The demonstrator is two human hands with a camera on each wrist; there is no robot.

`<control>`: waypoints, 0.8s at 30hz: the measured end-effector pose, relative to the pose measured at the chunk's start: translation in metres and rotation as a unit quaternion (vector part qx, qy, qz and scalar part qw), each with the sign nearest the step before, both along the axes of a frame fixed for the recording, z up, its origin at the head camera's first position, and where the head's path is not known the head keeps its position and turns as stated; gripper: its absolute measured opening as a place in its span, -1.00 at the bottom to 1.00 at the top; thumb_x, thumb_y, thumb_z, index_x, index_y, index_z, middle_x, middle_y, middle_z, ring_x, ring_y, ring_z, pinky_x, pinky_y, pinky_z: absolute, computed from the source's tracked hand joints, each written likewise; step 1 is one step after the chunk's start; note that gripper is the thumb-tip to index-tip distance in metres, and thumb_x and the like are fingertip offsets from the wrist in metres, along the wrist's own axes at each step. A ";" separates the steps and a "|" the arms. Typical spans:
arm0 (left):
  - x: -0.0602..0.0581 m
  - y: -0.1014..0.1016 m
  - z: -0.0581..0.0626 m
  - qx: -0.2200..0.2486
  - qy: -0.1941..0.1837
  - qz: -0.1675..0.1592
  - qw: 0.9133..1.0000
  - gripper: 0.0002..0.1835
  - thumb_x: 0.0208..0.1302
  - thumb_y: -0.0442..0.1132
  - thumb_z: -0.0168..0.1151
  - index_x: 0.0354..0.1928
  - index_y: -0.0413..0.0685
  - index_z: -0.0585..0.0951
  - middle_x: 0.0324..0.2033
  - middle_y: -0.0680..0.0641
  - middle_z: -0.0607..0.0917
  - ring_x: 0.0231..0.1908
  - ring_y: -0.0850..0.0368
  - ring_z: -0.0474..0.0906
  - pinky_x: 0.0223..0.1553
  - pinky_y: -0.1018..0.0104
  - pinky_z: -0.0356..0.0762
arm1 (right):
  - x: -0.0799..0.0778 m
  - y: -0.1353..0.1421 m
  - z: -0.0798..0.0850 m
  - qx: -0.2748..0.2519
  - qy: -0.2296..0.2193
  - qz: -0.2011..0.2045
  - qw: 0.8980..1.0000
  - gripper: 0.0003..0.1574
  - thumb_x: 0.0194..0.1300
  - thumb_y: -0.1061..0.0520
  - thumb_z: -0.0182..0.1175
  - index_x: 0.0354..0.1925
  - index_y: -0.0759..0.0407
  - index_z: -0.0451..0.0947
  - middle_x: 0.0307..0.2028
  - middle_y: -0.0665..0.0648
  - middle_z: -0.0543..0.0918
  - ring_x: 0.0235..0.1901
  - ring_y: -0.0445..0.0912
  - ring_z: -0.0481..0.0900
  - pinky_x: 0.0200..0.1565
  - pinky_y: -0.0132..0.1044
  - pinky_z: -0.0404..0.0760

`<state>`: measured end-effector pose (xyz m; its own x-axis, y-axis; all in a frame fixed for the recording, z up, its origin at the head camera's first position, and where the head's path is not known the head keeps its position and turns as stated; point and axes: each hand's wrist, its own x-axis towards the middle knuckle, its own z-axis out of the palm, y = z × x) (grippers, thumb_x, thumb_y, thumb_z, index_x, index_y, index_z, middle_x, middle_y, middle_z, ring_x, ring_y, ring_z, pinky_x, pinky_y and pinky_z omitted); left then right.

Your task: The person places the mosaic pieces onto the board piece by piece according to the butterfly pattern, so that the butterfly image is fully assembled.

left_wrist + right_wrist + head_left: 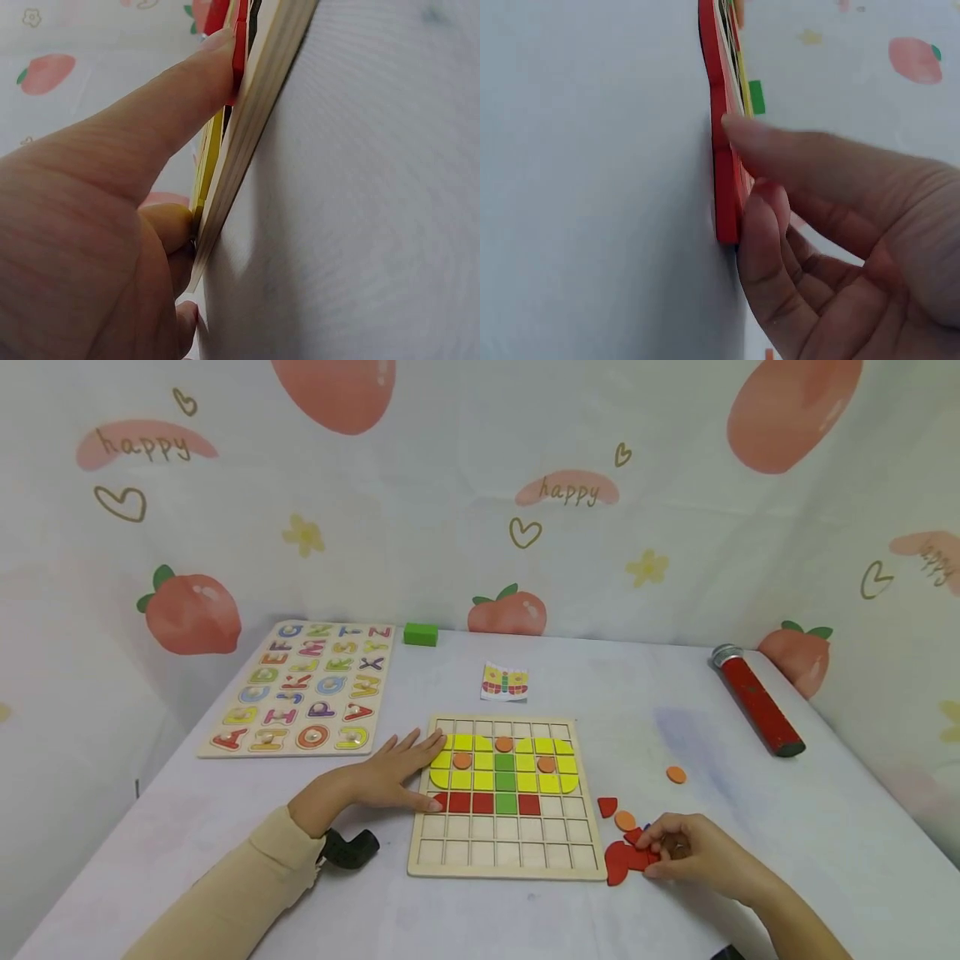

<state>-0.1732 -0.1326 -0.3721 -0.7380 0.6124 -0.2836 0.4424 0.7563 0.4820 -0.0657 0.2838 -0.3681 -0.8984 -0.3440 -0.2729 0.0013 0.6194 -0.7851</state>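
In the head view a wooden grid board [495, 856] holds yellow, green, orange and red tiles that form a butterfly-like pattern. My left hand [386, 772] lies with spread fingers on the board's left edge. Its thumb touches the red tile [440, 802] at the left end of the red row. At the board's lower right corner, my right hand [701, 852] has bent fingers and thumb at a small heap of red tiles [618, 860], pinching a red tile [724, 187]. Its fingers partly hide that heap. A quarter-round red tile [607, 807] and an orange disc [625, 821] lie just beyond.
A pattern card [505, 682] stands behind the board. Left of it are an alphabet puzzle board [300, 693] and a green block [421, 634]. A red microphone [759, 702] lies at the right, another orange disc [676, 774] nearer. A black curved object [351, 850] sits by the left wrist.
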 end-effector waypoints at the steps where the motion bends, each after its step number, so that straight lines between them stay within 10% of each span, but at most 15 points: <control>1: 0.000 0.000 0.000 0.001 -0.001 0.000 1.000 0.10 0.04 0.32 0.21 0.47 0.03 -0.11 0.48 -0.01 -0.14 0.46 -0.13 -0.38 0.42 -0.13 -0.44 | 0.000 -0.001 -0.001 0.005 0.004 -0.002 1.000 -0.51 -0.04 -0.01 0.43 -0.23 0.28 0.57 -0.38 0.11 0.51 -0.43 -0.27 0.43 -0.41 -0.49 0.50; 14: 0.001 -0.001 0.000 0.007 0.001 0.004 1.000 0.11 0.03 0.33 0.21 0.47 0.05 -0.12 0.48 0.02 -0.13 0.46 -0.11 -0.39 0.42 -0.12 -0.45 | 0.004 -0.007 0.002 0.064 0.081 -0.001 0.995 -0.62 0.00 0.04 0.40 -0.19 0.15 0.62 -0.40 -0.01 0.52 -0.43 -0.31 0.41 -0.41 -0.48 0.49; 24: 0.001 -0.001 -0.001 0.008 0.000 0.005 1.000 0.11 0.03 0.33 0.21 0.47 0.06 -0.12 0.48 0.02 -0.13 0.46 -0.10 -0.40 0.42 -0.12 -0.45 | 0.003 -0.013 0.004 0.097 0.047 -0.029 0.994 -0.67 -0.01 0.16 0.40 -0.29 0.19 0.48 -0.42 0.03 0.50 -0.44 -0.22 0.41 -0.45 -0.47 0.47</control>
